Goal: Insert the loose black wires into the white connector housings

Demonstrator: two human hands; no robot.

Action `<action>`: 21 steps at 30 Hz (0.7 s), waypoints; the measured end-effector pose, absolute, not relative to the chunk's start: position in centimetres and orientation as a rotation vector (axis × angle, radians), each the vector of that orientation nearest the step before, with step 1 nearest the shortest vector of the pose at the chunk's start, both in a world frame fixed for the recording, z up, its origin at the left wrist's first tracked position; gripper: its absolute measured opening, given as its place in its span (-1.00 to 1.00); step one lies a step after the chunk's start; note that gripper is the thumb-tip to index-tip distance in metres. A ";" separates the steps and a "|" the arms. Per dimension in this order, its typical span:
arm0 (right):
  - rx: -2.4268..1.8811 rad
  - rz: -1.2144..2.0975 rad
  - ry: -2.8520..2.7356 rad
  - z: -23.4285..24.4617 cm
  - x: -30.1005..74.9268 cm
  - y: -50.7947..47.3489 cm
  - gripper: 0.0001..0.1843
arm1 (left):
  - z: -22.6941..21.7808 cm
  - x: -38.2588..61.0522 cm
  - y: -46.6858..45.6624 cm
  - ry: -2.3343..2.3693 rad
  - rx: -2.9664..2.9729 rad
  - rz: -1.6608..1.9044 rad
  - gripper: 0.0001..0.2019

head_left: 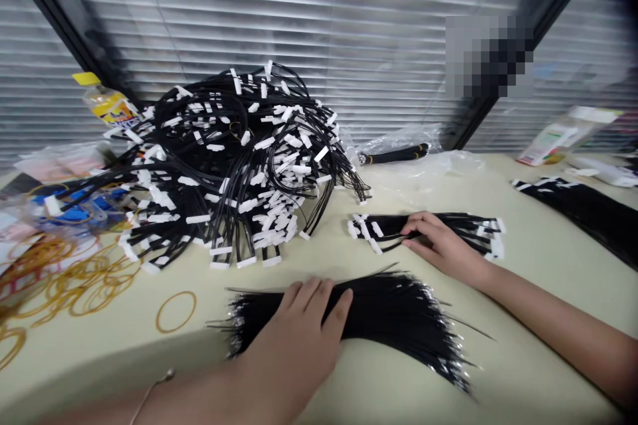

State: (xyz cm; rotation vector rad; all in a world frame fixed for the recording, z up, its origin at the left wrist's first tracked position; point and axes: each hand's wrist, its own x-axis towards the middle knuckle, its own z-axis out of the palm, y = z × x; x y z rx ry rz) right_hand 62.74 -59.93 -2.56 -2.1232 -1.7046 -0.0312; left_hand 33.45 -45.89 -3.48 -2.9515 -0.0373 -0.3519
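Black wires (393,325) are being pinned to the table by the left hand (294,339), fingers spread wide and pressing flat across the middle of the loose bundle, with silvery tips fanning out at both ends. Off to the right, a short bunch of white-tipped wires (428,229) is being held by the right hand (443,246), fingers curled in narrow with a few strands caught against the thumb. A thin bracelet (149,395) is being worn on the left wrist.

Further out, a huge tangled heap of connector wires (234,159) is being piled up left of the hands, its lowest white connectors sitting just above the loose bundle. A single rubber band (175,312) is lying near the left hand, right beside a scattered pile of rubber bands (60,279). A yellow-capped plastic bottle (107,103) is being propped behind the heap, though its label can't be read from here. A bagged black bundle (393,154) is being kept near the far edge of the table (548,252), and another connector bundle (578,212) is running off the right side of the frame. Window blinds (299,33) are being seen past the far edge.
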 end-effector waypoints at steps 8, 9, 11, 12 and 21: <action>-2.102 -0.029 -1.723 -2.9 63.1 -60.1 -0.84 | -3.2 32.5 -47.1 0.059 -2.992 -0.341 -0.56; -2.102 -0.038 -1.722 -2.9 63.1 -60.1 -0.84 | -3.1 32.4 -47.2 0.075 -2.996 -0.343 -0.56; -2.111 -0.054 -1.716 -2.9 63.1 -60.3 -0.83 | -3.0 32.2 -47.5 0.102 -2.987 -0.374 -0.58; -2.120 -0.060 -1.715 -2.9 63.0 -60.3 -0.83 | -3.0 32.0 -47.6 0.110 -2.975 -0.405 -0.59; -2.125 -0.099 -1.732 -2.9 63.0 -60.1 -0.73 | -3.0 31.5 -47.9 0.144 -2.918 -0.495 -0.63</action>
